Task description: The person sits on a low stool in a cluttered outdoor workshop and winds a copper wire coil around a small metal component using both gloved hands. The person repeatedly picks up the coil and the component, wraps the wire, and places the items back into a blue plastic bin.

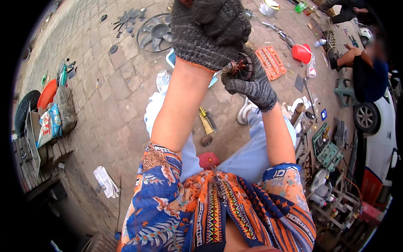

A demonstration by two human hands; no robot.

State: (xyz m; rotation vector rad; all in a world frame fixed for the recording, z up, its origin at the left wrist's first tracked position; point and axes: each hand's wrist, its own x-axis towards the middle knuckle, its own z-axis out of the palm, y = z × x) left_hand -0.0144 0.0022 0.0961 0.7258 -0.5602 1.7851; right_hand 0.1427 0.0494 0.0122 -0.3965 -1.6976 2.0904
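My left hand point(208, 29), in a dark knitted glove, is raised at the top of the view with its fingers curled shut; a small reddish-brown bit shows at its upper edge, too hidden to name. Just below and right of it my right hand point(252, 86), gloved alike, grips a round motor part point(241, 66) with copper-coloured segments and a short shaft. Below the hands, between my legs, lie a yellow-and-dark tool point(205, 122) and a small brownish cylinder point(206, 140) on the brick pavement.
A fan assembly point(159, 29), an orange socket case point(271, 62), a red bucket point(301, 53) and a green tool case point(327, 153) lie around me. A seated person point(369, 80) is at right, beside a white car point(373, 122). A tyre point(27, 109) stands at left.
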